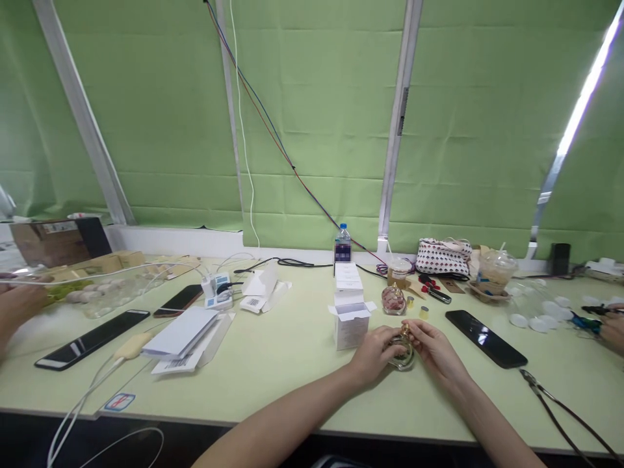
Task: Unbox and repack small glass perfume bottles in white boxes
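Close to the table's front edge, my left hand [374, 356] is closed around the side of a rounded clear glass perfume bottle [404, 361]. The bottle stands on the tabletop with greenish contents. My right hand [435, 348] pinches the gold top [405, 330] at its neck; the fingers hide part of it. Just left of the hands stands a white carton [351, 331] with its flaps up. Behind them sits a second glass bottle [393, 301], pinkish, beside two small gold caps [424, 312].
Right of my hands lie a black phone [485, 338] and pliers [533, 383]. Drinks cups [494, 273] and a patterned pouch [443, 257] stand behind. Folded white cartons [182, 335], phones [92, 339] and cables lie left. Other people's hands [19, 309] show at both edges.
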Available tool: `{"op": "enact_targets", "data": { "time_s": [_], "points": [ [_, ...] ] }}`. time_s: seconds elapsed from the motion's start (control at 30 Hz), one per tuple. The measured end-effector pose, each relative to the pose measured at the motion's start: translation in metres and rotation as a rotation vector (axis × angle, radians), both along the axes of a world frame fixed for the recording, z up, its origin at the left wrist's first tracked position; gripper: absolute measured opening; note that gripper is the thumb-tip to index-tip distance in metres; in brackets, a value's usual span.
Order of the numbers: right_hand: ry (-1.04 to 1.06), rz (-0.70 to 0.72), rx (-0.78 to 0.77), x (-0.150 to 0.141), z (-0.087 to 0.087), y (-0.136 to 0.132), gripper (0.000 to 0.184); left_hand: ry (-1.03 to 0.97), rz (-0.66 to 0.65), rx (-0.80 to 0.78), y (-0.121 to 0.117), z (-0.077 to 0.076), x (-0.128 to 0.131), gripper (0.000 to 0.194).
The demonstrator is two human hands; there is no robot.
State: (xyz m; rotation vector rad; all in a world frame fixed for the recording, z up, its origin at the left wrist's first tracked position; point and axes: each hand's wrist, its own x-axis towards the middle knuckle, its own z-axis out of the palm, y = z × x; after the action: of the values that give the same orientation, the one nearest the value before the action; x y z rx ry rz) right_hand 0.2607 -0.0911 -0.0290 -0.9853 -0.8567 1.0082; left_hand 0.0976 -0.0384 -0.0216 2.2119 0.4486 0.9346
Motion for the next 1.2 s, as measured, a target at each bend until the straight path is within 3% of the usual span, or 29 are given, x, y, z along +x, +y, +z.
{"op": "enact_targets", "data": {
  "time_s": [0.43, 0.8, 0.97, 1.2],
  "points": [
    [-0.475, -0.245, 0.071, -0.011, 0.014, -0.01, 0.026, -0.027, -0.035, -0.016, -0.001, 0.003, -0.002, 0.035],
    [-0.825, -0.311, 0.293, -0.015, 0.013, -0.018, 0.026, -0.043, -0.019, -0.06, -0.002, 0.004, -0.002, 0.024],
    [-0.836, -0.306, 0.316, -0.015, 0.01, -0.017, 0.028, -0.071, -0.013, -0.088, -0.001, 0.004, -0.001, 0.021],
    [-0.72, -0.234, 0.228, -0.015, 0.013, -0.015, 0.026, -0.116, -0.072, -0.116, 0.001, 0.003, -0.001, 0.022]
  ]
}}
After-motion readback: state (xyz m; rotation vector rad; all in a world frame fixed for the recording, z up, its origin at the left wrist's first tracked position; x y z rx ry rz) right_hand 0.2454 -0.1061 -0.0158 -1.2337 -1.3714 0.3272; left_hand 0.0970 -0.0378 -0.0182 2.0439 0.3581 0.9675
